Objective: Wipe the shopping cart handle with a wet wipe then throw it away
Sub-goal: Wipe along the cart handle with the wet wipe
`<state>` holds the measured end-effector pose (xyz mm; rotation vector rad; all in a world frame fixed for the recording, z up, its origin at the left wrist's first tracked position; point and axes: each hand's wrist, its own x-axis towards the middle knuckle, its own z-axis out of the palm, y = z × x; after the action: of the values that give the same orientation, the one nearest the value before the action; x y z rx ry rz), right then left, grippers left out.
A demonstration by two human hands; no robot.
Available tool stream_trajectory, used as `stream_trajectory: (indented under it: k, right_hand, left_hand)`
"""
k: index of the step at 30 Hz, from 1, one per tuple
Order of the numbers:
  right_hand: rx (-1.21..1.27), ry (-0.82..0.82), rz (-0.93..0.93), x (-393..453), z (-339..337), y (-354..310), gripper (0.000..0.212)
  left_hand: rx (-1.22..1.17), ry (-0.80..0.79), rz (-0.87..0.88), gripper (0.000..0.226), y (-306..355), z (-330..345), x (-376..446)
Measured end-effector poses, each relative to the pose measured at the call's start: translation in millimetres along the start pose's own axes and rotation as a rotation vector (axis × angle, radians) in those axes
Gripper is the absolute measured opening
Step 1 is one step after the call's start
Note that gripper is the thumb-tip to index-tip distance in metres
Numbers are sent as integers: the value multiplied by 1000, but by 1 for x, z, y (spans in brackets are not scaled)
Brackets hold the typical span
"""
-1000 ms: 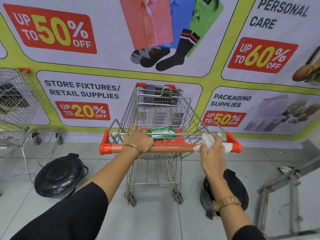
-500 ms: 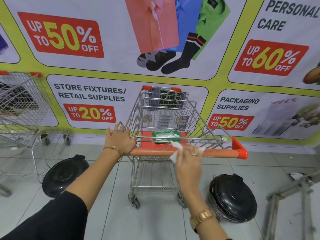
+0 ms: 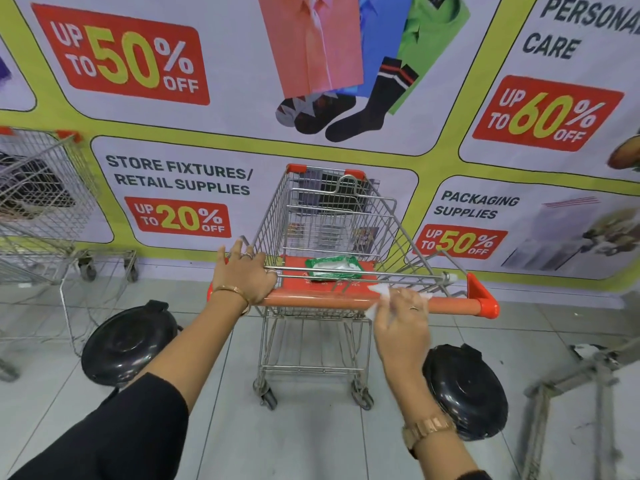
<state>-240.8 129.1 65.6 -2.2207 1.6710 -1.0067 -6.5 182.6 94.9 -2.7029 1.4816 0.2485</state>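
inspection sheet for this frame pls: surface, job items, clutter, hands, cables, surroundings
Surface: grey tiled floor; no table.
Job's things: shopping cart handle, orange, horizontal; wet wipe, white, pressed on the handle; green wipes pack on the cart's red seat flap.
Clutter: two black round bins, one left, one right of the cart, both lids shut.
Hands: left hand in a grip on the handle's left end; right hand holds the wipe against the handle, right of centre.
Cables: nothing seen.
Surroundings: discount banner wall; second wire cart at left; metal frame at right.
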Motion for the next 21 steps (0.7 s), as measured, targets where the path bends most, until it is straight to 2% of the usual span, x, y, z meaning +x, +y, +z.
stream_trajectory:
  k: [5,9,13,16,19,21]
  right_hand:
    - [24,-90,-200,-26,29,-68,38]
    - [23,-94,-345,-23,23,-59,33]
    - [25,-40,-94,-3,-11,-1,26]
    - [-12,48,18,6,-25,28,32]
    - [51,63,95,3,-11,13,38]
    - [79,32,54,-8,1,-14,44]
  left_hand:
    - [-16,6,4,59,2,0,-2]
    - [0,7,-17,59,-3,0,-2]
    - [12,-3,-8,59,-3,0,-1]
    - [6,-8,-17,61,0,1,-2]
    - [-4,-22,-15,61,3,2,-4]
    - [8,-31,-10,60,5,0,-5]
